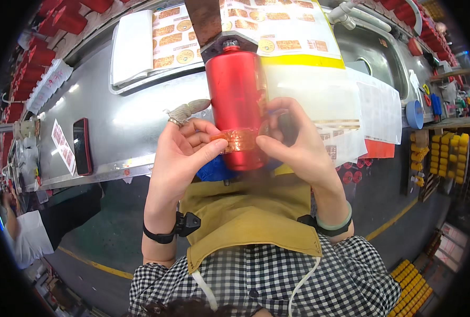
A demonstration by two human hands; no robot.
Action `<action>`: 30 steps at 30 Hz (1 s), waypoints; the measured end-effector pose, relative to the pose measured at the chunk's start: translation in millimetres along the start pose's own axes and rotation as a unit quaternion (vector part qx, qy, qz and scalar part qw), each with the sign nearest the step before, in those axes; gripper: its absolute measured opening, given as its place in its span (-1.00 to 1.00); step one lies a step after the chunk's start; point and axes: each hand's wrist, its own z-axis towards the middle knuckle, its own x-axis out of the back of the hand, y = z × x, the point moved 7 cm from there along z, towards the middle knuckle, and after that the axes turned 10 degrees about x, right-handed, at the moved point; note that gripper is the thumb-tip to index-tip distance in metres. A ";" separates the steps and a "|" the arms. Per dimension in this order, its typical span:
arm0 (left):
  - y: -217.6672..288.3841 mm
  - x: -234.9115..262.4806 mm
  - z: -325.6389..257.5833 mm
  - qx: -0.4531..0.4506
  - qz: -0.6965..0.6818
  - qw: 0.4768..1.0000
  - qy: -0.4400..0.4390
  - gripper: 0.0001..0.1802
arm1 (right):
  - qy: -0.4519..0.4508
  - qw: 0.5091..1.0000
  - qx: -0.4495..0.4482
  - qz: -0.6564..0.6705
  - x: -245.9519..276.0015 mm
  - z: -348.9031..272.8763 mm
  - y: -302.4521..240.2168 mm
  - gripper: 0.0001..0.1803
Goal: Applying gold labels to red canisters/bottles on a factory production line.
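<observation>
A glossy red bottle (234,95) lies in front of me, its neck end against a metal holder (229,41). Across its near part sits a shiny orange-gold decal (240,140). My left hand (184,150) pinches the decal's left end, thumb pressed on it. A grey, worn spatula-like piece (190,110) with wire wrapping is fixed at a finger of that hand and points at the bottle. My right hand (301,145) curls round the bottle's right side, its thumb on the decal's right end; some of its fingertips are hidden behind the bottle.
Printed decal sheets (293,26) lie at the back, with a stack (134,47) on a tray. Paper sheets (374,105) cover the right side beside a metal sink (369,50). A phone (82,146) and decal strip (63,145) lie left. Red vessels (68,20) line the far left.
</observation>
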 end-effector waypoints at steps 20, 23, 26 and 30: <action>-4.0 1.4 3.0 -0.007 -0.002 1.000 0.017 -0.49 | -0.015 1.000 -0.008 -0.001 -1.4 -0.8 2.3 -0.31; -2.4 1.3 3.2 -0.002 -0.004 1.000 0.018 -0.54 | -0.008 1.000 -0.003 -0.005 -2.5 -1.6 2.5 -0.27; -3.1 1.2 3.0 -0.002 -0.004 1.000 0.013 -0.55 | -0.008 1.000 -0.005 -0.013 -1.9 -2.4 4.0 -0.25; -6.5 3.7 2.4 -0.012 -0.001 1.000 0.025 -0.55 | -0.007 0.999 0.004 -0.032 -3.5 -1.5 2.9 -0.24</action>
